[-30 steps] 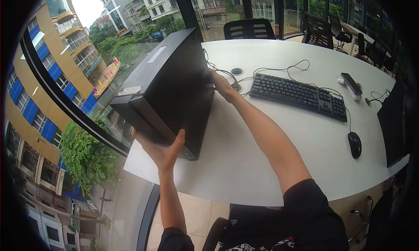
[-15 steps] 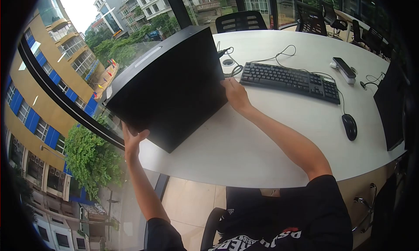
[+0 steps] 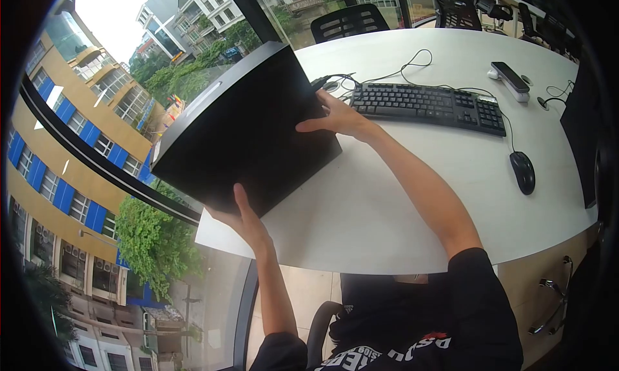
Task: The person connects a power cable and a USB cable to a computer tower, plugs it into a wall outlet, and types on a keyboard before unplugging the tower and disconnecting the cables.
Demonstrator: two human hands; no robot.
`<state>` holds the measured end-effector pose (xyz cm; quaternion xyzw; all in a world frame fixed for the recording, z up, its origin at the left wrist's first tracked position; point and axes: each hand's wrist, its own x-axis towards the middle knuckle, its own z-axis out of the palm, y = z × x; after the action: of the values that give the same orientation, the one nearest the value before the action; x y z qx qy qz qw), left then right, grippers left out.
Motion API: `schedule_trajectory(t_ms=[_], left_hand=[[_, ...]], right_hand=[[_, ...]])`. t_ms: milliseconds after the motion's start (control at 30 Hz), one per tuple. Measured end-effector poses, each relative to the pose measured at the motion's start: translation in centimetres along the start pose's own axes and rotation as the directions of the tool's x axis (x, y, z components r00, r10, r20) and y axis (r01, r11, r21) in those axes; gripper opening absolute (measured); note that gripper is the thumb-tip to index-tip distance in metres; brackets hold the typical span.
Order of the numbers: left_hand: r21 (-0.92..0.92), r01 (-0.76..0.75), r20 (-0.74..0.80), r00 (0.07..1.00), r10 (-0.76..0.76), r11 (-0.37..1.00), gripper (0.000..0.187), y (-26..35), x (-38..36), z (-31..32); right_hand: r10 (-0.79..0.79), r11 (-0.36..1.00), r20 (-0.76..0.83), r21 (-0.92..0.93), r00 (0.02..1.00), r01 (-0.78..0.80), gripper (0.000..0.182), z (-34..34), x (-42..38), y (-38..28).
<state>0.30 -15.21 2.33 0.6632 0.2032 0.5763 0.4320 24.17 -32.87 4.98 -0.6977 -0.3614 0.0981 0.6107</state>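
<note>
A black computer case [image 3: 242,129] stands on the left end of the white table [image 3: 387,197], its broad side panel toward me. My left hand [image 3: 244,224] grips its near lower corner, thumb on the side panel and the other fingers partly hidden. My right hand [image 3: 336,118] holds the rear edge, with the thumb flat on the panel and the fingers toward the back. Dark cables [image 3: 335,80] show behind that rear edge.
Right of the case lie a black keyboard [image 3: 429,108] and a wired mouse [image 3: 522,172]. Farther back is a phone-like black device [image 3: 510,78] on a white base. A dark monitor [image 3: 580,129] stands at the right edge. Window glass borders the table's left end; an office chair [image 3: 349,24] is behind.
My left hand has moved right along the case's lower edge. My right hand has shifted up and left, its thumb now farther onto the panel. The case has turned slightly; the view has shifted too.
</note>
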Motion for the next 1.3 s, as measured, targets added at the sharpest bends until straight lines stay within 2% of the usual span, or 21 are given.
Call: schedule_trajectory(t_ms=[67, 100, 200, 267, 367, 467, 500, 600, 633, 767, 900, 1000, 1033, 1133, 1167, 1267, 1300], left_hand=[[0.209, -0.056, 0.009, 0.998, 0.055, 0.976, 0.112, -0.8, 0.0, 0.6], [0.212, -0.099, 0.028, 0.995, 0.095, 0.972, 0.123, -1.4, 0.4, 0.7], [0.25, -0.172, 0.058, 0.985, 0.163, 0.953, 0.123, -2.0, 0.7, 0.5], [0.234, -0.142, 0.054, 0.99, 0.133, 0.962, 0.122, -2.4, 1.1, 0.5], [0.216, -0.129, 0.09, 0.99, 0.112, 0.968, 0.119, -3.9, 2.2, -0.2], [0.171, -0.12, 0.174, 0.981, 0.09, 0.978, 0.112, -6.4, 4.4, -1.1], [0.15, -0.115, 0.212, 0.974, 0.081, 0.982, 0.109, -7.3, 5.3, -1.3], [0.03, -0.103, 0.32, 0.943, 0.088, 0.994, 0.101, -9.4, 7.6, -1.2], [-0.039, -0.072, 0.376, 0.923, 0.082, 0.997, 0.1, -9.8, 8.4, -1.0], [-0.114, -0.002, 0.556, 0.828, 0.065, 0.994, 0.106, -9.9, 11.4, 0.0], [-0.038, 0.042, 0.587, 0.81, -0.012, 0.998, 0.103, -10.9, 13.2, 1.3], [-0.186, 0.084, 0.667, 0.742, 0.063, 0.979, 0.125, -12.2, 15.1, 2.4], [-0.196, 0.095, 0.659, 0.749, 0.06, 0.976, 0.125, -12.7, 15.3, 2.6], [-0.106, 0.087, 0.617, 0.787, -0.003, 0.991, 0.124, -13.6, 16.0, 2.1], [-0.039, 0.019, 0.553, 0.833, 0.006, 0.999, 0.118, -14.1, 16.2, 1.6], [0.138, -0.198, 0.325, 0.935, 0.144, 0.97, 0.109, -7.5, 13.7, 1.5], [-0.003, -0.238, 0.194, 0.953, 0.234, 0.971, 0.089, -6.4, 13.7, 1.9]], right_hand=[[0.012, 0.999, 0.009, 0.035, 1.0, -0.012, 0.133, -0.1, 0.2, -0.3], [0.019, 0.999, 0.029, 0.037, 0.999, -0.02, 0.132, -0.4, 0.4, -0.3], [0.033, 0.999, 0.032, -0.008, 0.999, -0.032, 0.124, -0.9, 0.4, -1.1], [0.016, 0.999, 0.088, -0.047, 0.996, -0.012, 0.12, -1.6, 0.1, -2.1], [-0.027, 0.987, 0.028, -0.156, 0.999, 0.031, 0.116, -1.2, 0.0, -1.3], [0.003, 0.939, -0.063, -0.343, 0.998, -0.025, 0.117, -0.6, -2.3, -2.7], [0.058, 0.907, -0.071, -0.414, 0.996, -0.082, 0.106, -0.4, -3.5, -4.2], [0.063, 0.936, -0.01, -0.348, 0.998, -0.063, 0.091, -0.9, -6.6, -6.7], [0.004, 0.936, -0.053, -0.352, 0.999, -0.023, 0.088, -0.8, -7.3, -6.2], [-0.165, 0.91, -0.152, -0.404, 0.975, 0.092, 0.085, 1.1, -9.3, -4.0], [-0.241, 0.876, -0.197, -0.466, 0.95, 0.126, 0.09, 2.7, -9.8, -4.0], [-0.313, 0.84, -0.254, -0.524, 0.915, 0.142, 0.092, 4.2, -10.0, -4.0], [-0.336, 0.828, -0.269, -0.541, 0.903, 0.147, 0.093, 4.6, -10.2, -3.9], [-0.243, 0.866, -0.231, -0.49, 0.942, 0.104, 0.103, 4.4, -10.4, -4.2], [-0.245, 0.868, -0.209, -0.482, 0.947, 0.118, 0.103, 4.4, -10.9, -4.2], [-0.266, 0.85, -0.175, -0.506, 0.948, 0.145, 0.101, 3.3, -12.4, -3.2], [-0.272, 0.828, -0.163, -0.542, 0.948, 0.144, 0.099, 2.9, -13.1, -2.4]])
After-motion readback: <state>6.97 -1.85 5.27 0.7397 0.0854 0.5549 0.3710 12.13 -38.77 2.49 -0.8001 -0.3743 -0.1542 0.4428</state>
